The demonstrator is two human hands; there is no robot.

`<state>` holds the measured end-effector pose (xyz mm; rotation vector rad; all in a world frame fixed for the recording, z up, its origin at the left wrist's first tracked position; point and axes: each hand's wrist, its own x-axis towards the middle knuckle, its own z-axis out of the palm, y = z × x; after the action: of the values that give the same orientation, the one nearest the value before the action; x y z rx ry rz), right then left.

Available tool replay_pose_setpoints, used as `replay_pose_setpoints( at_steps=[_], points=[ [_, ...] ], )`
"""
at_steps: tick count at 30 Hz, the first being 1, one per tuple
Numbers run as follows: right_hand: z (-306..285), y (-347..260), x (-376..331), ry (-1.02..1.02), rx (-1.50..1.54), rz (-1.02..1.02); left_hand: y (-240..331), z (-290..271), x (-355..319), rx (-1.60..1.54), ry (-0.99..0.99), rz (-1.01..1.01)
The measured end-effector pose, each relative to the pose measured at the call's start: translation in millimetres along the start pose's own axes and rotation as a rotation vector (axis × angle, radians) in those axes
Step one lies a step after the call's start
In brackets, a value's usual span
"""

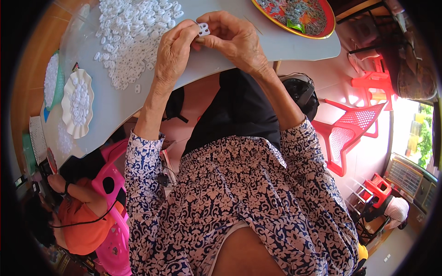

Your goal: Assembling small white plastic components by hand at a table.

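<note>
Over the near edge of the grey table, my two hands meet at a small white plastic piece with holes. My left hand pinches its left side, the fingers curled inward. My right hand grips it from the other side with thumb and fingertips. Part of the piece is hidden behind the fingers. Left of my hands spreads a heap of white oval plastic pieces, with smaller flat holed pieces at its near side. One loose piece lies apart from them.
A wavy-rimmed white dish of white pieces stands at the left. At the far right is a red, gold-rimmed tray with small grey metal parts. A person in orange sits left on a pink chair. A red chair stands right.
</note>
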<state>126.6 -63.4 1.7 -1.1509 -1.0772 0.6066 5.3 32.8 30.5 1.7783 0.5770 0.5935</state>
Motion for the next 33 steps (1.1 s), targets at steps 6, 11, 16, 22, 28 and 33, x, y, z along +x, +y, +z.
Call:
replay_pose_setpoints(
  at_steps=[6,11,16,22,28,33],
  points=[
    [2,2,-1,0.027,-0.038,-0.017,-12,5,1,0.111,0.063,0.147],
    [0,5,-2,0.049,-0.203,-0.105,-13,10,0,0.123,0.072,0.248],
    [4,0,-5,0.072,-0.255,-0.13,-16,7,0,0.138,0.047,0.292],
    [3,-9,-7,0.027,-0.297,-0.143,-21,6,2,0.062,-0.002,0.31],
    [-5,-10,-4,-0.004,-0.044,-0.057,-12,11,1,-0.014,0.032,0.224],
    [-5,-11,-2,0.016,-0.014,0.041,-10,9,-6,-0.023,0.045,0.237]
  ],
)
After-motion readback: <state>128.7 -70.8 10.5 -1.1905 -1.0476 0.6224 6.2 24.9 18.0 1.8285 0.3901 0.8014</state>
